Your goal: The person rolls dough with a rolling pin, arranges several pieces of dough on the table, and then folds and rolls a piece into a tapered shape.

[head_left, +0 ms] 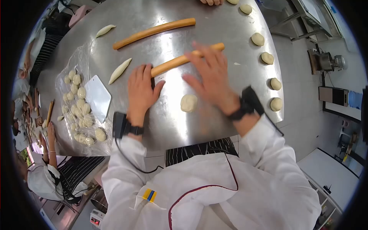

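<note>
A wooden rolling pin (172, 64) lies at a slant on the steel table. My left hand (142, 86) is at its left end, palm down, fingers stretched out and thumb apart. Near the pin's right part is my right hand (211, 74), blurred by motion, with its fingers spread; whether it touches the pin is unclear. A round piece of dough (188, 103) rests on the table between my wrists, below the pin. Left of my left hand lies a long pointed dough piece (120, 71).
Another rolling pin (155, 33) and a second pointed dough piece (105, 30) lie farther back. At left are a white scraper (98, 98) and dough balls (81, 92) under plastic. Several dough balls line the right edge (280, 88). Other people's hands show at the top and left.
</note>
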